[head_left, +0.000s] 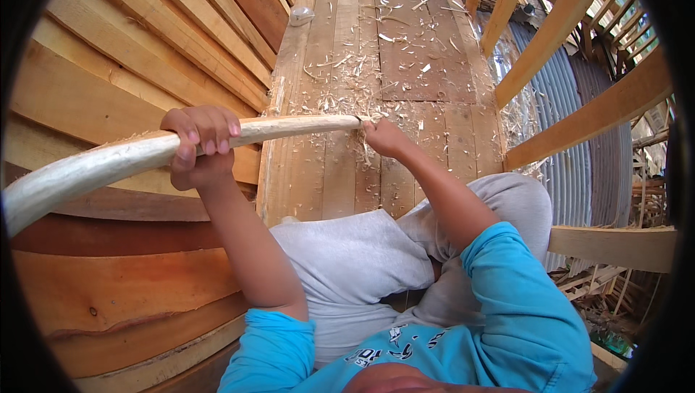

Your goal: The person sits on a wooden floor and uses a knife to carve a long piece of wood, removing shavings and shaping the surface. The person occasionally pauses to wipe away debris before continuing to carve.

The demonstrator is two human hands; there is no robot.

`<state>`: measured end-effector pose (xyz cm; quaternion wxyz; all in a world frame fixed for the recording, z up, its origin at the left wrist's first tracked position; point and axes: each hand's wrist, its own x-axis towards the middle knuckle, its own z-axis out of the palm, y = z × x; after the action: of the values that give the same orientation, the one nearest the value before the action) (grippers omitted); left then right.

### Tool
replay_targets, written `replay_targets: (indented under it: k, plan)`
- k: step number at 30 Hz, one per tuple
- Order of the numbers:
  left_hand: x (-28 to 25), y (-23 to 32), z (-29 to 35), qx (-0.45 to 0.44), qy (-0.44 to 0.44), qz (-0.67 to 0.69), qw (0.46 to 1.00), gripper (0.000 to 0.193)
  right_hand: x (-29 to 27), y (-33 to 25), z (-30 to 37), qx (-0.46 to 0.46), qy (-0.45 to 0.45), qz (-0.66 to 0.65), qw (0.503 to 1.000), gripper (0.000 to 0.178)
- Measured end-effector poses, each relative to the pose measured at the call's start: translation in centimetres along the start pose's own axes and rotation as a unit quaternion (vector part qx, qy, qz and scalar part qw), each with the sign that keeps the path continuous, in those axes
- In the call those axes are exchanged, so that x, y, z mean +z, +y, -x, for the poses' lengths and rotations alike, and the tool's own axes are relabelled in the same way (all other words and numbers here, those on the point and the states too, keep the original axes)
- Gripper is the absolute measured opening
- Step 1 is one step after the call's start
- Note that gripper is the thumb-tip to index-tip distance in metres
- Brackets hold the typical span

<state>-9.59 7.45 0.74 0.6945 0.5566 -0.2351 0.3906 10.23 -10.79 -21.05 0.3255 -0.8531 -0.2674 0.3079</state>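
Left hand (199,143) sat left of centre in the frame, fingers (206,132) curled tight over the top of a long pale wooden pole (108,165), fully closed around it, thumb tucked underneath. Pole itself ran from the far left edge, thick and curving, up to about the middle of the frame, getting thinner toward its tip. Bark stripped off, surface whitish with little curls still hanging from it.

Right hand (384,138) was right at the thin end of the pole, centre of the frame, closed in a fist. Couldn't tell what exactly was pinched in there, too small and hidden by the fingers, but it was touching the pole tip.

Underneath, a plank deck (405,53) stretched toward the top of the frame, littered with wood shavings (347,67), thickest around the upper middle. Stacked boards (145,38) filled the upper left, a reddish-brown slab (123,292) the lower left. Slanted wooden beams (565,24) crossed the upper right, with corrugated metal sheeting (572,103) behind them.

Lower half showed grey trousers (347,263), knees bent, and bright blue sleeves (521,299) pushed up on both forearms.
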Motion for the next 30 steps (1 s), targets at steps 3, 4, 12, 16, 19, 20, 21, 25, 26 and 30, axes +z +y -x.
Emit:
replay_targets:
  k: [3, 4, 12, 16, 19, 20, 21, 25, 26, 30]
  plan:
    - [1.0, -0.2, -0.8, 0.014, -0.122, 0.012, 0.992, 0.019, 0.8, -1.4, 0.0, -0.007, -0.001, -0.005, 1.000, 0.060]
    - [0.7, 0.2, -0.5, 0.006, -0.132, -0.004, 0.991, 0.019, 1.1, -4.9, 1.9, -0.029, -0.011, -0.038, 0.999, 0.060]
    - [0.3, -0.3, -1.3, 0.009, -0.163, 0.034, 0.986, 0.015, 0.0, -4.0, 3.1, -0.020, -0.024, -0.104, 0.994, 0.059]
    - [-0.8, 0.5, -0.4, -0.004, -0.139, -0.003, 0.990, 0.016, 0.4, -9.2, 5.6, -0.093, -0.035, -0.104, 0.990, 0.060]
    - [-1.1, 0.6, 0.3, -0.004, -0.101, 0.008, 0.995, 0.016, 0.6, -7.0, 4.5, -0.068, -0.051, -0.096, 0.992, 0.060]
    - [-1.2, 0.5, -0.1, 0.002, -0.111, 0.019, 0.994, 0.016, 0.5, -4.5, 3.3, -0.048, -0.037, -0.092, 0.994, 0.060]
    - [-1.3, 0.1, -0.5, 0.007, -0.123, 0.032, 0.992, 0.016, 0.7, -2.3, 2.2, -0.025, -0.021, -0.089, 0.996, 0.060]
    - [-1.2, 0.2, -0.5, 0.015, -0.151, 0.019, 0.988, 0.015, 1.4, -4.7, 3.2, -0.030, -0.019, -0.087, 0.996, 0.059]
    - [-1.4, 0.6, -0.4, 0.013, -0.149, 0.012, 0.989, 0.015, 1.1, -7.2, 4.6, -0.077, -0.032, -0.080, 0.993, 0.059]
    - [-1.4, 0.3, 0.1, 0.020, -0.099, 0.021, 0.995, 0.016, -0.6, -9.1, 4.8, -0.165, -0.083, -0.115, 0.976, 0.063]
